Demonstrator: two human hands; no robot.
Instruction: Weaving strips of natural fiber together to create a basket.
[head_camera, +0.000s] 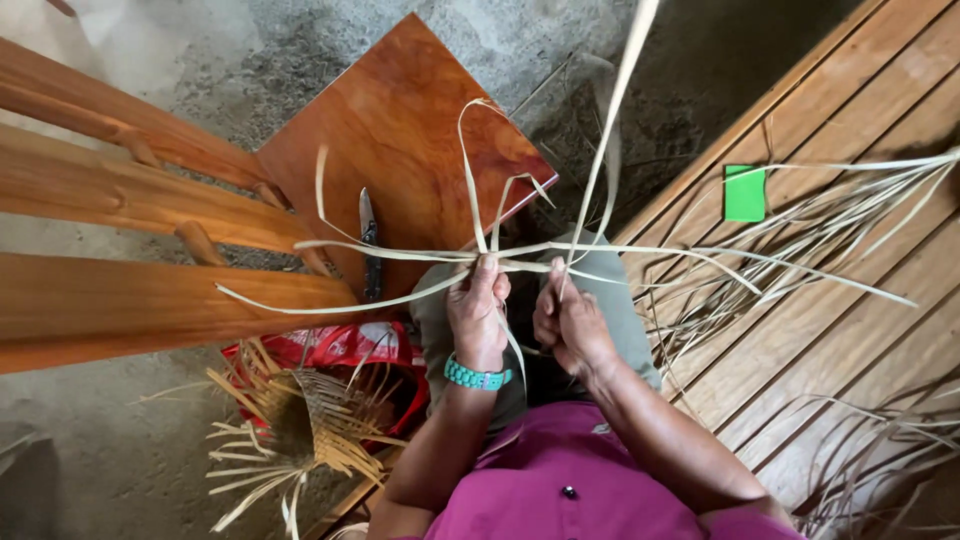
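Observation:
My left hand (478, 312) pinches the crossing point of several pale palm-leaf strips (420, 255) that fan out left, right and upward. A teal bead bracelet (476, 376) sits on that wrist. Right beside it, my right hand (568, 320) grips other strips of the same bundle, one long strip (612, 120) rising to the top of the view. Both hands are held over my lap, close together, almost touching.
A polished wooden chair seat (400, 130) with a folding knife (370, 250) on it stands ahead; its wooden back rails (120, 200) run left. A half-woven basket (300, 425) lies by a red bag (340, 345). Loose strips (800, 230) and a green card (744, 193) lie on the plank platform (850, 320).

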